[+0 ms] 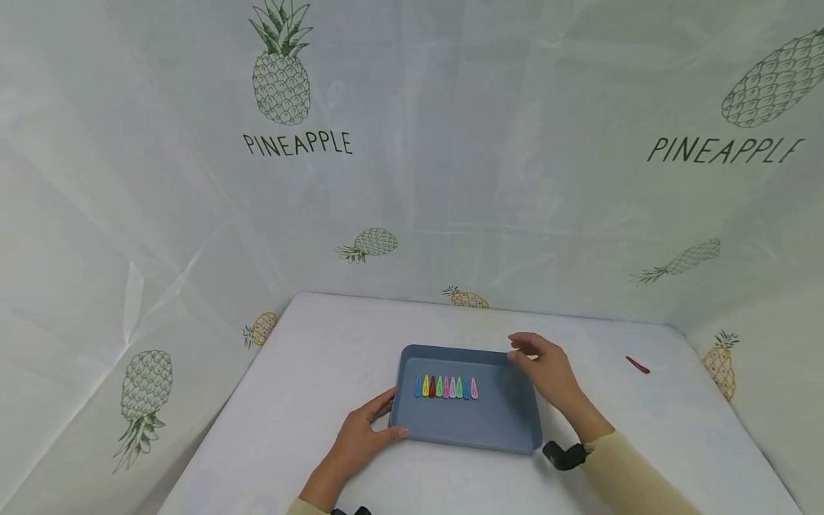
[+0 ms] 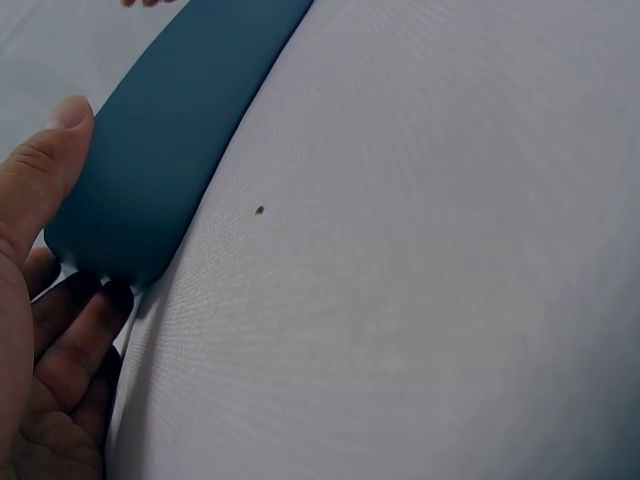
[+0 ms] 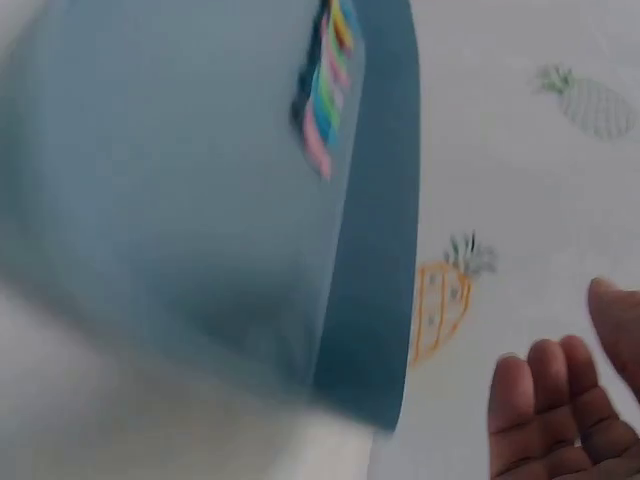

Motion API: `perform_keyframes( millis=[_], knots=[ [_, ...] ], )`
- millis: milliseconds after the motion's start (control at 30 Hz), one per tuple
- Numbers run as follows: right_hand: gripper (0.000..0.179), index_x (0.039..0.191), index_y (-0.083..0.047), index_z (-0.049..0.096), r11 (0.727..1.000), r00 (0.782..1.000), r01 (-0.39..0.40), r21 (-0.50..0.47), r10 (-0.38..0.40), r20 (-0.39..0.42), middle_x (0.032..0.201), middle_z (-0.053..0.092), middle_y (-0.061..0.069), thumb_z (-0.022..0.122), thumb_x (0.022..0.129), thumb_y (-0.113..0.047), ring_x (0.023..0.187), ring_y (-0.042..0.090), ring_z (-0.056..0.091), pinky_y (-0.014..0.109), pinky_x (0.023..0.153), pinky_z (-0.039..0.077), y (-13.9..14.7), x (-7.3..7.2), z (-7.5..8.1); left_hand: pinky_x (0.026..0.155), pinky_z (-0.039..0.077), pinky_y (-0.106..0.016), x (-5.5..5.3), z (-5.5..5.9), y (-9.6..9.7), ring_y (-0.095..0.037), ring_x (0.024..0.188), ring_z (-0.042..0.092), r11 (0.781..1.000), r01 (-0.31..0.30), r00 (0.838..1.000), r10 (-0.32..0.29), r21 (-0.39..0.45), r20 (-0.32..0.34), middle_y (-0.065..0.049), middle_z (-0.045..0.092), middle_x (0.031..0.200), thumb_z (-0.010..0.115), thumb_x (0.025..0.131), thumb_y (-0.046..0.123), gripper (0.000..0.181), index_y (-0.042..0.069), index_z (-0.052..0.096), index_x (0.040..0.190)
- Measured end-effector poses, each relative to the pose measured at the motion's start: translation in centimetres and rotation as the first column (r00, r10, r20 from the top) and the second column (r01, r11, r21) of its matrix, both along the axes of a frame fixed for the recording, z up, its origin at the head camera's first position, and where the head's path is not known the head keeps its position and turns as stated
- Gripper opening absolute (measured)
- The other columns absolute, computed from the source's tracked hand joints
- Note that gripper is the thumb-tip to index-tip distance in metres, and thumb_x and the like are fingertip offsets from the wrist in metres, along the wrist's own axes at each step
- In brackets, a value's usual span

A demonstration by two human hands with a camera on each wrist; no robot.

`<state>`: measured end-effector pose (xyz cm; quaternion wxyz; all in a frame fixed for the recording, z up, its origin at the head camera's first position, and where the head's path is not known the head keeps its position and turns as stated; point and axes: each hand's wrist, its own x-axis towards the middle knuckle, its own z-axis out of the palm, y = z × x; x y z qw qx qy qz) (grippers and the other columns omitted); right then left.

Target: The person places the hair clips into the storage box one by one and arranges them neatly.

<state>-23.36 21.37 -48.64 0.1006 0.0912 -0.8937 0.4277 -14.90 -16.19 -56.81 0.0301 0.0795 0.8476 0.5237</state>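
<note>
A blue-grey rectangular tray (image 1: 502,415) lies on the white table, holding a row of several colourful snap hair clips (image 1: 446,388). At its near left corner my left hand (image 1: 360,436) grips the tray, thumb on one side and fingers on the other. The left wrist view shows the thumb against the tray wall (image 2: 150,150) and fingertips at the corner. My right hand (image 1: 543,365) hovers by the far right corner, fingers loosely bent. In the right wrist view this hand (image 3: 560,410) is apart from the tray (image 3: 370,250) and holds nothing.
A single dark red hair clip (image 1: 637,365) lies on the table (image 1: 605,429) to the right of the tray. White sheeting (image 1: 450,179) printed with pineapples hangs behind the table and at both sides. One small dark speck (image 2: 259,210) shows on the white surface.
</note>
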Motion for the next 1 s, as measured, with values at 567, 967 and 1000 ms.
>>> perform_keyframes(
  millis=[567,967,1000],
  knots=[
    [0.039,0.142,-0.004,0.063,0.974,0.971,0.224,-0.022,-0.225,-0.08,0.134,0.065,0.021,0.065,0.107,-0.021,0.098,-0.024,0.046,0.002,0.073,0.045,12.2,0.1,-0.6,0.121,0.035,-0.068,0.0,0.0,0.0,-0.034,0.143,0.057,1.0,0.005,1.0,-0.005,0.004,-0.002,-0.007,0.065,0.148,0.086,0.087,0.045,0.083,0.018,0.051,0.158],
    [0.048,0.151,0.001,0.051,0.926,0.93,0.35,0.138,-0.362,0.07,0.144,0.056,0.034,0.056,0.109,-0.022,0.12,0.047,0.064,0.016,0.063,0.044,21.3,-1.0,-2.9,0.121,0.035,-0.068,0.0,0.2,0.0,-0.034,0.144,0.055,1.0,0.004,1.0,-0.004,0.003,0.009,-0.007,0.065,0.147,0.086,0.087,0.044,0.082,0.019,0.051,0.158],
    [0.048,0.151,0.002,0.051,0.925,0.928,0.352,0.146,-0.365,0.077,0.144,0.055,0.035,0.055,0.109,-0.021,0.125,0.058,0.056,0.022,0.065,0.048,21.7,-1.1,-3.2,0.121,0.035,-0.068,0.1,0.2,0.0,-0.034,0.144,0.055,1.0,0.005,1.0,-0.005,0.004,0.01,-0.007,0.065,0.147,0.086,0.087,0.044,0.083,0.019,0.051,0.158]
  ],
)
